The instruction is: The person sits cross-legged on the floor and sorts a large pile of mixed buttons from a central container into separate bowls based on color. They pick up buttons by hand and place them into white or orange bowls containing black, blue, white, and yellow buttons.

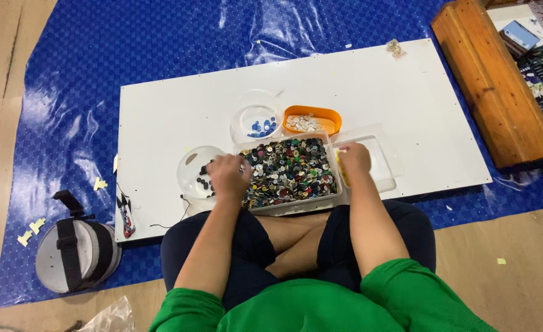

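I see left hand (228, 175) curled, fingers bunched at left rim of button tray (290, 169), beside clear bowl (196, 172) holding few dark buttons; grip contents unclear. Right hand (354, 158) loosely closed over clear lid (373, 161) at tray's right edge; can't tell if holding anything. Tray sits at near edge of white board (407, 104). Behind tray: blue-button bowl (257, 122), orange dish (312, 119).

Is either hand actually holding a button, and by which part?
Cannot be told: left hand and right hand rest at the button tray, fingers curled.
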